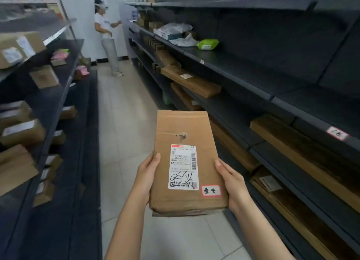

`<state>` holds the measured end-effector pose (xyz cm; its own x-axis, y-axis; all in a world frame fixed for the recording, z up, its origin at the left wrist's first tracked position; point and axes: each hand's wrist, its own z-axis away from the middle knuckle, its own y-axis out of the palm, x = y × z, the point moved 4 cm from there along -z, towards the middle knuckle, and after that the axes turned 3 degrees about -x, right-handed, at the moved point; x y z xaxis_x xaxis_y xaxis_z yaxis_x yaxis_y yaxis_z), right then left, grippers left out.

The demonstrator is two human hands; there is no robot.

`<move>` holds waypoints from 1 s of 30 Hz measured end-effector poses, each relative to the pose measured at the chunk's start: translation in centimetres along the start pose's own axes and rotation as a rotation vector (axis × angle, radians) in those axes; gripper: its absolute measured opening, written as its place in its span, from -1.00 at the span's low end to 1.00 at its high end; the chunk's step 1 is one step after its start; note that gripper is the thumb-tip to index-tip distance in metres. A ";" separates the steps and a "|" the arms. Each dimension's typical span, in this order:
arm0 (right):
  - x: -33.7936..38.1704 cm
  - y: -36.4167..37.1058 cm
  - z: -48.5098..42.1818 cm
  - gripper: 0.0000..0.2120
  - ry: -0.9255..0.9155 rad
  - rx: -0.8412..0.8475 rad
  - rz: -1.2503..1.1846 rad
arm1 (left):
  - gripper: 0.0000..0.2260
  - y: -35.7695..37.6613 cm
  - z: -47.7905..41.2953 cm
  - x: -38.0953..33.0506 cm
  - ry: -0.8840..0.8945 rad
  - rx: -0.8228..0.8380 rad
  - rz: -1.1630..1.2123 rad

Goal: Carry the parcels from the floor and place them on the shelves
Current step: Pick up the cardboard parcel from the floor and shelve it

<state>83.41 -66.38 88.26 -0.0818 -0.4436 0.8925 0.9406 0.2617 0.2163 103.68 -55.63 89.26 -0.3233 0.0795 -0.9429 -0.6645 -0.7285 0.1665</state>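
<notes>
— What is being held at this moment?

— A flat, rectangular brown cardboard parcel (185,162) is being held out in front of the body, above the pale tiled floor (124,123) of the aisle. It is being gripped at both long edges: the left hand (149,177) is closed on the left edge with the thumb laid on top, and the right hand (231,183) is closed on the right edge in the same way. The fingers underneath are hidden by the box.

— How is the parcel being presented?

— Its top face is being turned upward, tilted slightly away. A white printed shipping label (183,167) with black handwriting is being shown on that face, and a small red-bordered sticker (211,190) is seen just beside the label's lower right corner. A small torn hole (182,136) is being shown above the label.

— And what is being seen around it?

— Dark metal shelving (272,98) is being passed on the right, where long brown cardboard boxes (190,80) and a green plastic pouch (208,44) are lying. Dark shelving on the left (58,96) is being occupied by smaller brown boxes (23,132). At the far end of the aisle, another person in a white top (106,35) is standing, facing the right-hand shelves.
</notes>
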 end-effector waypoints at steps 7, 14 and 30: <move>5.3 6.5 -14.9 -0.63 -0.026 -0.104 -0.044 | -0.79 3.5 -19.3 -3.9 -0.029 0.095 -0.030; 15.1 14.0 -30.1 -0.56 -0.099 -0.215 -0.043 | -0.82 9.1 -38.9 -13.2 -0.052 0.206 -0.122; 39.6 20.2 -54.3 -0.68 -0.246 -0.754 -0.186 | -0.78 33.3 -70.7 -33.7 -0.072 0.849 -0.156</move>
<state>117.10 -125.18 106.44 -0.2458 -0.1991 0.9487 0.8665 -0.4839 0.1229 140.06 -130.67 106.18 -0.2098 0.1999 -0.9571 -0.9736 0.0471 0.2233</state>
